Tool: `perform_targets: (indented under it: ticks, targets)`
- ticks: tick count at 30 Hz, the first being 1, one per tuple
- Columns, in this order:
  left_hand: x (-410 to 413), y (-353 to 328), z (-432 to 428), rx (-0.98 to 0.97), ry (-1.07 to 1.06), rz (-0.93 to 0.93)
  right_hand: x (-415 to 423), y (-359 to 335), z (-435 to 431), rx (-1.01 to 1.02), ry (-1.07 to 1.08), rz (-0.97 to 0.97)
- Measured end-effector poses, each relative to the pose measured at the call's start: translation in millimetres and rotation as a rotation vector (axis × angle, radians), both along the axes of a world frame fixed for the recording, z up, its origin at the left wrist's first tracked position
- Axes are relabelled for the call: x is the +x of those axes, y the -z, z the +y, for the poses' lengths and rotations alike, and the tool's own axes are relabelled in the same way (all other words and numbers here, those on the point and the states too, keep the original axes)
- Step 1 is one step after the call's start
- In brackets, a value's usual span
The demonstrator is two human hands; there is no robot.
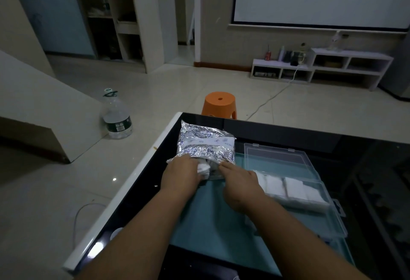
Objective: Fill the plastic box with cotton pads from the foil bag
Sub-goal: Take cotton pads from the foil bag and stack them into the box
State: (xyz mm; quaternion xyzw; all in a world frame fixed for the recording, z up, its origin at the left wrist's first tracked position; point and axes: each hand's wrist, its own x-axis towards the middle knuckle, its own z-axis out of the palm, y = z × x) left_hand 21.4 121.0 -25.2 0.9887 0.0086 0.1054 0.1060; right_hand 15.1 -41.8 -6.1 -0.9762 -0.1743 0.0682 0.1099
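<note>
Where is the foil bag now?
In the head view the foil bag lies on the table near its far-left corner, left of the open plastic box; the left hand and the right hand hold its near end.

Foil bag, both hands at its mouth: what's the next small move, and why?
Probably draw the cotton pads out with the left hand toward the plastic box: pads show at the mouth of the foil bag, the right hand holds its edge, and the box lies open.
</note>
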Motion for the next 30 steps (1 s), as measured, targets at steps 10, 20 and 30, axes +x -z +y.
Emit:
perform_targets:
  ticks: [10,20,30]
  targets:
    - [4.4,6.6,-4.3,0.035,-0.004,0.004,4.5,3.9,-2.3,0.037,0.003,0.036]
    - [2.2,5.9,-4.5,0.104,0.021,0.052,5.6,3.1,-3.2,0.057,-0.001,0.029]
    - [-1.8,9.4,-5.5,0.044,0.053,-0.039,6.4,3.3,-2.9,0.078,0.014,0.041]
